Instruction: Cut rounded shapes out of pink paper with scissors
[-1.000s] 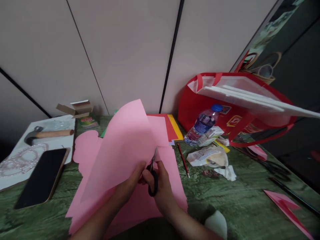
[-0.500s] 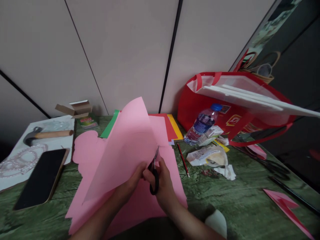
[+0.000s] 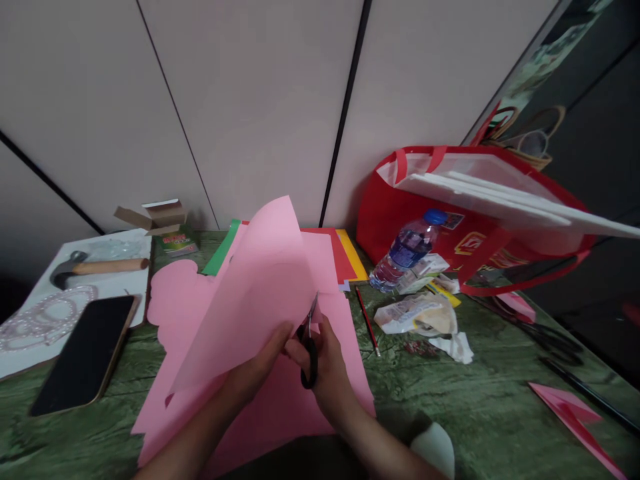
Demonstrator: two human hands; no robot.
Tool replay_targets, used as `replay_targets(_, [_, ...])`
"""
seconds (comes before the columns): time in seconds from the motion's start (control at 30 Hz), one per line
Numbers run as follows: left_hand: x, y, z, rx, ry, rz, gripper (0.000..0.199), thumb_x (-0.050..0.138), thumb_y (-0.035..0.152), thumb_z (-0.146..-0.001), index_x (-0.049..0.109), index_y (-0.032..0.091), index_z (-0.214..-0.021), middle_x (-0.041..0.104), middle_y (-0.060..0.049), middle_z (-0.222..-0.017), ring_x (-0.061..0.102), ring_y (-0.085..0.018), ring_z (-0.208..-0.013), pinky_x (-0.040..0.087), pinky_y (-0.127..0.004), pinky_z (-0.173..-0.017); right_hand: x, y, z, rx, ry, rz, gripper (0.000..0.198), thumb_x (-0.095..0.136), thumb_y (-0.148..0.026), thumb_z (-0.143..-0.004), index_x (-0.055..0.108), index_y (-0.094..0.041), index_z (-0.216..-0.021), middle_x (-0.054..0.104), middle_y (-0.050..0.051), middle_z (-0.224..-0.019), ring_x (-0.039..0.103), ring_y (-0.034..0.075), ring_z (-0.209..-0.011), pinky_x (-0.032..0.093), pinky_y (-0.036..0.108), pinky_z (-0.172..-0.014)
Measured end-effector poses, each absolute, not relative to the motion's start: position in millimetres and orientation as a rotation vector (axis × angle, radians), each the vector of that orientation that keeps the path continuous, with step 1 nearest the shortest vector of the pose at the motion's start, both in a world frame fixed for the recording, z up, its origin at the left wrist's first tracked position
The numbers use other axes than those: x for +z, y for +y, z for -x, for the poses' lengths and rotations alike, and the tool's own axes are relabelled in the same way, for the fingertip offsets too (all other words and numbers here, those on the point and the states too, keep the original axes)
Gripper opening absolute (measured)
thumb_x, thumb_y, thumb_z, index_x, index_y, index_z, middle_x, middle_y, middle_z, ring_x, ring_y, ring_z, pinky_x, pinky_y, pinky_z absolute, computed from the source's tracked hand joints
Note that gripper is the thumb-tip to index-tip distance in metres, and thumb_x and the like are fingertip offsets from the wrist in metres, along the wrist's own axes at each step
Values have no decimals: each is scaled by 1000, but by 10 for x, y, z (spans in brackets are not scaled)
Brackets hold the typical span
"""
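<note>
A large pink paper sheet point(image 3: 250, 293) stands tilted and curled above other pink paper. My left hand point(image 3: 273, 347) pinches its lower edge, thumb on the near face. Black-handled scissors point(image 3: 311, 363) are in my right hand point(image 3: 325, 367), with fingers through the loops. Their blades point up and away along the sheet's right edge, close to my left fingertips. Underneath lie more pink paper point(image 3: 285, 413) and a pink cut-out with a scalloped outline point(image 3: 175, 293). Part of the blades is hidden by the fingers and paper.
Left are a phone point(image 3: 85, 353), a hammer point(image 3: 105, 267), a bead string point(image 3: 45, 317) and an opened box point(image 3: 175, 233). Right are a pencil point(image 3: 367, 320), a water bottle point(image 3: 407, 250), wrappers point(image 3: 417, 313), a red bag point(image 3: 385, 220), other scissors point(image 3: 545, 337) and folded pink paper point(image 3: 570, 413).
The view has shifted very slightly. My hands, the scissors and the raised pink sheet keep nearly the same position.
</note>
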State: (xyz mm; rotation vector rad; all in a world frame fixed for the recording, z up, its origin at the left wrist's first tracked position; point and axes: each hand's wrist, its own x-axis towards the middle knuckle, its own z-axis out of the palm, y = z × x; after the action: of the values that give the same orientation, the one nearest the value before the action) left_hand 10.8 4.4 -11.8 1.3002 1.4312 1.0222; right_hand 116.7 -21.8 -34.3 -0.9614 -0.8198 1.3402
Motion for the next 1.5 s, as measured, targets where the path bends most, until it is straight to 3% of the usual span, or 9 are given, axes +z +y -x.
replay_targets(0.13, [-92,38,-137,1066,1466,-1168,27,64,38,-67,67,24,-90,67,-5,-103,59,-26,-101,42,-42,-94,-285,-212,-1182,1326,-825,996,46,69,-31,-66,42,-22,-103,50,-5,-67,53,15,-68,44,30,-65])
replay_targets(0.47, [-92,30,-137,1082,1426,-1247,28,63,38,-67,67,23,-89,68,-6,-99,59,-26,-100,42,-41,-94,-334,-184,-1185,1338,-809,994,46,68,-34,-67,41,-22,-103,50,-5,-66,49,13,-60,41,27,-55])
replay_targets(0.6, [-76,30,-151,1076,1399,-1222,25,61,39,-67,69,23,-84,70,-5,-94,62,-26,-94,42,-42,-93,-351,-183,-1184,1345,-821,942,43,67,-34,-69,42,-22,-102,51,-5,-66,49,13,-58,41,27,-55])
replay_targets(0.7, [-57,27,-156,1036,1374,-1232,23,59,42,-68,69,22,-69,72,-5,-78,65,-24,-80,47,-39,-86,-357,-186,-1186,1352,-828,911,43,66,-36,-70,43,-22,-104,54,-4,-69,52,13,-60,42,28,-57])
replay_targets(0.87, [-59,45,-151,979,1318,-1325,35,53,49,-69,60,24,-46,66,-4,-54,63,-21,-60,52,-36,-72,-369,-197,-1186,1315,-854,931,38,62,-36,-75,43,-22,-105,57,-4,-66,54,13,-60,42,27,-57])
replay_targets(1.13, [125,-9,-194,1008,1336,-1328,36,51,41,-73,50,25,-41,57,-1,-44,57,-19,-52,51,-32,-64,-286,-204,-1199,1278,-876,1031,36,65,-39,-71,44,-23,-96,57,-5,-61,57,13,-55,45,28,-52])
replay_targets(1.33, [89,10,-177,1035,1383,-1315,32,52,41,-72,57,23,-46,61,-2,-49,60,-20,-58,50,-33,-70,-224,-211,-1196,1314,-842,1064,43,68,-37,-67,42,-21,-97,55,-7,-57,56,13,-47,43,27,-49])
replay_targets(1.5, [37,45,-166,1069,1340,-1309,32,54,42,-70,58,22,-46,59,-2,-46,59,-20,-54,50,-34,-64,-234,-211,-1193,1304,-859,1089,44,65,-41,-69,40,-20,-99,53,-8,-55,56,13,-47,42,26,-48])
